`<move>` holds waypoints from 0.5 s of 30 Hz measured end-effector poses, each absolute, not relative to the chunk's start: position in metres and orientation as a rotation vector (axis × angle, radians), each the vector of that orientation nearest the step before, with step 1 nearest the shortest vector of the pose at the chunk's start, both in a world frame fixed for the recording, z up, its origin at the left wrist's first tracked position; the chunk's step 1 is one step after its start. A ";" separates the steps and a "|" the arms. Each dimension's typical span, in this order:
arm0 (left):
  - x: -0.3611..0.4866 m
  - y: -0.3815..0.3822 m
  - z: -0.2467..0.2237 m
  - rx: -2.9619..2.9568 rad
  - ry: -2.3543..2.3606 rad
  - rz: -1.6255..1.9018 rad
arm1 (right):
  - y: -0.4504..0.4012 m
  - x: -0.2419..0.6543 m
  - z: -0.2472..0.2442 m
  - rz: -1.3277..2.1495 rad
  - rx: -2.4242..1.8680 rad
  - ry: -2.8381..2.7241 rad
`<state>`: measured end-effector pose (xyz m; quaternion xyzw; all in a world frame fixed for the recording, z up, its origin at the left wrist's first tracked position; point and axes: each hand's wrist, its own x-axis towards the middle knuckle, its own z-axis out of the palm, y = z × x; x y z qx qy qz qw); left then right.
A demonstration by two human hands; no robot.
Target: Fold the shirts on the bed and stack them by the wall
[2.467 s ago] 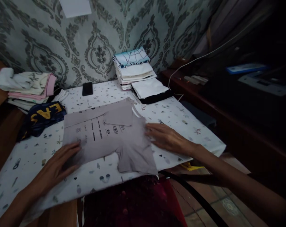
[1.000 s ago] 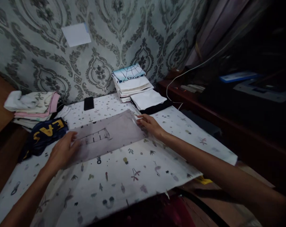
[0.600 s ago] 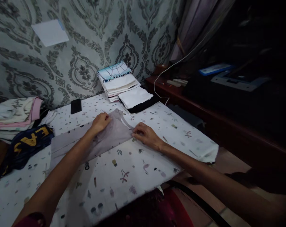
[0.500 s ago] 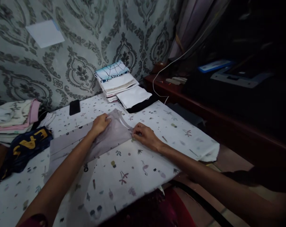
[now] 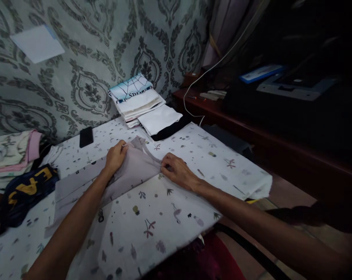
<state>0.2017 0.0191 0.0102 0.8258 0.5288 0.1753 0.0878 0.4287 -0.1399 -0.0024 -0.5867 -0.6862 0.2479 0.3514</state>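
Observation:
A folded greyish-mauve shirt (image 5: 135, 167) lies lengthwise on the patterned white cloth of the table (image 5: 176, 225). At its far edge my left hand (image 5: 115, 156) is closed, gripping the fabric near the curved neckline. My right hand (image 5: 177, 169) pinches the shirt's right-hand corner between thumb and fingers. Between the two hands the fabric is drawn up into a slight ridge. My left forearm hides part of the shirt's middle.
Folded clothes (image 5: 138, 101) are stacked against the wall, with a white folded garment (image 5: 160, 119) on black cloth beside them. A black phone (image 5: 86, 137) lies near the wall. On the left are more clothes (image 5: 15, 151) and a navy garment (image 5: 30, 190) with yellow letters.
My left hand has lifted its part of the shirt's edge a little, and the fabric near the neckline has shifted. My right hand keeps its pinch. The whole view has swung slightly.

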 end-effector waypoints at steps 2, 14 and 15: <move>0.204 0.017 0.012 2.534 1.635 0.408 | -0.139 0.428 -0.005 0.613 -1.537 -1.764; 0.217 -0.045 0.029 2.759 1.113 0.586 | -0.141 0.431 -0.009 0.610 -1.522 -1.754; 0.220 -0.055 0.029 2.700 0.980 0.572 | -0.142 0.431 -0.009 0.602 -1.526 -1.760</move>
